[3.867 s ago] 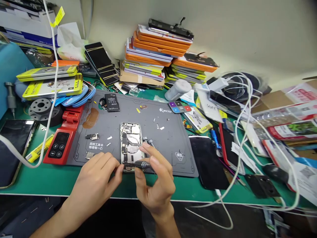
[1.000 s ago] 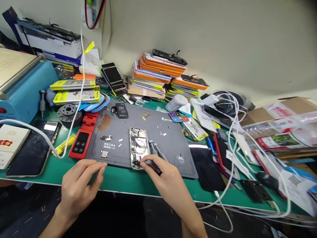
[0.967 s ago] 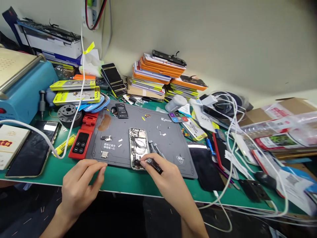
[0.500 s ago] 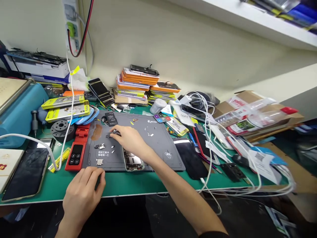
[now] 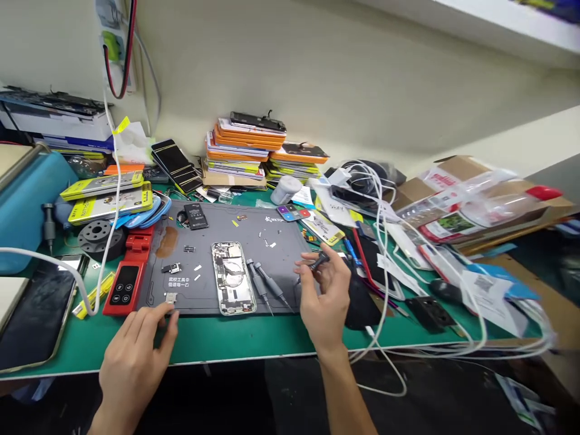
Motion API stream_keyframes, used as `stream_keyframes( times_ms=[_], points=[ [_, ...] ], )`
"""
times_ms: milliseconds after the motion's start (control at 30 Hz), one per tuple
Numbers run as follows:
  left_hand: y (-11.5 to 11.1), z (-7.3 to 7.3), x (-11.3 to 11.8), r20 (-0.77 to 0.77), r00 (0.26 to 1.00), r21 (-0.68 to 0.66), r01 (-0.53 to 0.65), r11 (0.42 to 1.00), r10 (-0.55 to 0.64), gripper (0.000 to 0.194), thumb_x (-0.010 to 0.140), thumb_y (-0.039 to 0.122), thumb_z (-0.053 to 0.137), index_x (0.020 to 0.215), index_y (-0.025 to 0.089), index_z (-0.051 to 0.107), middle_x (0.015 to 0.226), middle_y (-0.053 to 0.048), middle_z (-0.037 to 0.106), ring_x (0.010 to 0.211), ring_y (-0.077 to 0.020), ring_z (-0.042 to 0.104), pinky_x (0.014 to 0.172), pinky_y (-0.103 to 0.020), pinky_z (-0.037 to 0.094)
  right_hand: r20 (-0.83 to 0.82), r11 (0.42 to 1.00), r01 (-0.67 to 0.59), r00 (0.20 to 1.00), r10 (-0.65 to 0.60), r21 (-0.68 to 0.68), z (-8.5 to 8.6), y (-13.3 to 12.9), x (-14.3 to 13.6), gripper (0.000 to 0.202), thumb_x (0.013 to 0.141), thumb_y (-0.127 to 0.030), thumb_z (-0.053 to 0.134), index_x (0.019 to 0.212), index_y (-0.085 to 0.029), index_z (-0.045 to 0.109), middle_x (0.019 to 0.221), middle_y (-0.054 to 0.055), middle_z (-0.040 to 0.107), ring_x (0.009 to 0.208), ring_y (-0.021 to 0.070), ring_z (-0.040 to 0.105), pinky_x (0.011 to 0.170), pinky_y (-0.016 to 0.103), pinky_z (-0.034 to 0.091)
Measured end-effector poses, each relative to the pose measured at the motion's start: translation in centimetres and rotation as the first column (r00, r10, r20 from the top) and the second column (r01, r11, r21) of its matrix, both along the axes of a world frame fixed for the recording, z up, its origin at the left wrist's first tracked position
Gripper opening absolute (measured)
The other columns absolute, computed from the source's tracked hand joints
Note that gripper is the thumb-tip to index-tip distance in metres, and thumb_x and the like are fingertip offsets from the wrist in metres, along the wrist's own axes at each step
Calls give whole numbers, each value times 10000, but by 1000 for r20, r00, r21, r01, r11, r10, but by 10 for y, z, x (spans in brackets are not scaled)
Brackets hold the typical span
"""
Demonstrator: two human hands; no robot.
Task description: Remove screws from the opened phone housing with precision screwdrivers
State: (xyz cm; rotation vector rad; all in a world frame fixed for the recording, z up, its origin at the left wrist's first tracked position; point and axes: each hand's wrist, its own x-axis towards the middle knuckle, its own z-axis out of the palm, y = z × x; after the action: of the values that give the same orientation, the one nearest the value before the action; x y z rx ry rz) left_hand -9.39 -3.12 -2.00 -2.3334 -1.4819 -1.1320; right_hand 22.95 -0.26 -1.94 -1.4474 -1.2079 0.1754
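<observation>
My right hand [image 5: 325, 293] holds a dark screwdriver [image 5: 319, 260] between its fingers, over the right edge of the grey mat [image 5: 290, 254]. My left hand [image 5: 138, 350] rests at the table's front edge with fingers apart, close to a small silver part [image 5: 171, 297]. An opened phone [image 5: 233, 279] lies on the mat with its inner parts showing. Two more screwdrivers [image 5: 267, 284] lie just right of it. A black battery [image 5: 196, 215] and small metal parts [image 5: 172, 268] are on the mat's left side.
A red device [image 5: 123, 289] stands left of the mat, near a dark phone [image 5: 40, 308]. Boxes are stacked [image 5: 247, 145] behind. White cables [image 5: 383, 272], a black phone [image 5: 362, 305] and a cardboard box [image 5: 471, 193] are at the right.
My right hand has moved from the mat's left part to its right side, with the screwdriver in it. The opened phone and two screwdrivers now show fully. The view has shifted slightly.
</observation>
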Motion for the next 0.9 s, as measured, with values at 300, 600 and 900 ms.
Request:
stream_keyframes(
  times_ms=[300,600,900],
  points=[
    [-3,5,7,43,997,-16,-69,998,69,169,1080,229,686,1248,209,681,797,37,613,693,-125,608,812,-264,517,33,987,161,987,-160,-25,2,-9,-1,565,1069,-385,617,1599,-256,471,1185,111,783,1005,228,744,900,421,601],
    [-12,7,-1,134,990,56,33,998,-40,333,1105,136,451,793,247,424,678,40,478,585,-115,498,603,-249,436,110,998,26,993,-33,61,-6,-11,2,501,1079,-330,600,1567,-263,512,1162,106,792,1029,239,769,892,427,653],
    [1,35,6,74,992,94,92,991,-99,450,1069,122,565,677,221,366,576,80,313,472,-79,322,532,-286,290,149,987,3,988,-27,161,-2,-8,4,490,1100,-233,547,1585,-264,489,1155,100,795,1081,230,777,897,411,670]
  ],
)
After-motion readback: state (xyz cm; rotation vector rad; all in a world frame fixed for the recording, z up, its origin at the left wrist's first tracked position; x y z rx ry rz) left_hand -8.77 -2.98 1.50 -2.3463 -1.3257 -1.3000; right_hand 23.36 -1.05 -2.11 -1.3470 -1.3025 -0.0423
